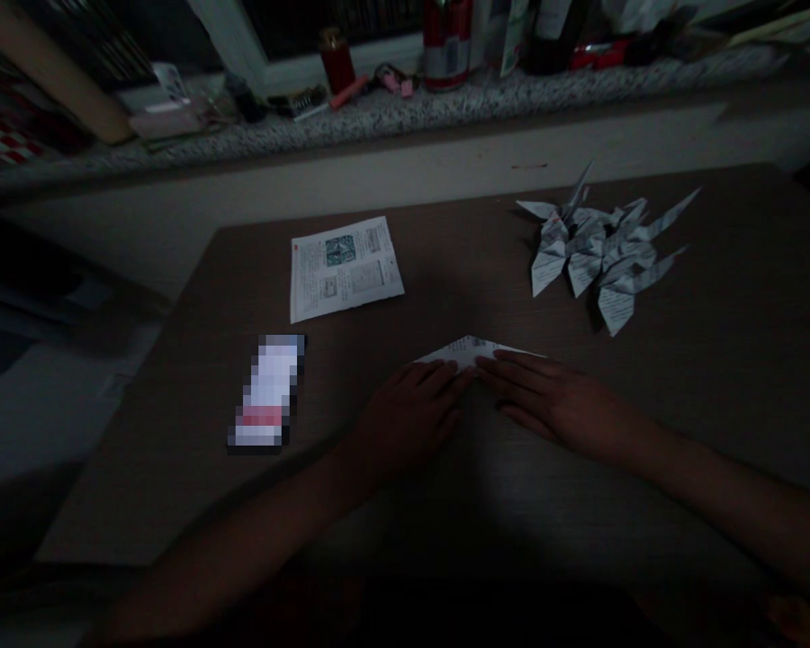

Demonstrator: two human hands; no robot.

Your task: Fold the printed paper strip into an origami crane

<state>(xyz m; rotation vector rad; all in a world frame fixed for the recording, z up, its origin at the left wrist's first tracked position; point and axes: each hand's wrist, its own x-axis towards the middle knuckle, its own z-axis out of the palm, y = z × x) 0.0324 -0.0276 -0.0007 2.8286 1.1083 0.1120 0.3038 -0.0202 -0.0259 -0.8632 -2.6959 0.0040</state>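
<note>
A folded piece of printed paper (471,346) lies on the dark wooden table, its pointed top facing away from me. My left hand (415,405) rests on the paper's left part, fingers stretched out flat. On the right part lies my right hand (546,391), its fingers also extended and pressed down. Both hands' fingertips nearly meet at the middle and cover the paper's near edge. Several folded paper cranes (600,247) of printed paper stand in a cluster at the back right. A flat printed sheet (346,268) lies behind my left hand.
A phone (268,391) with a lit, blurred screen lies on the table (195,360) to the left. Along the back, a speckled stone sill (378,112) holds a red can (446,45), a small red bottle (337,61), a dark bottle (552,36) and other small items.
</note>
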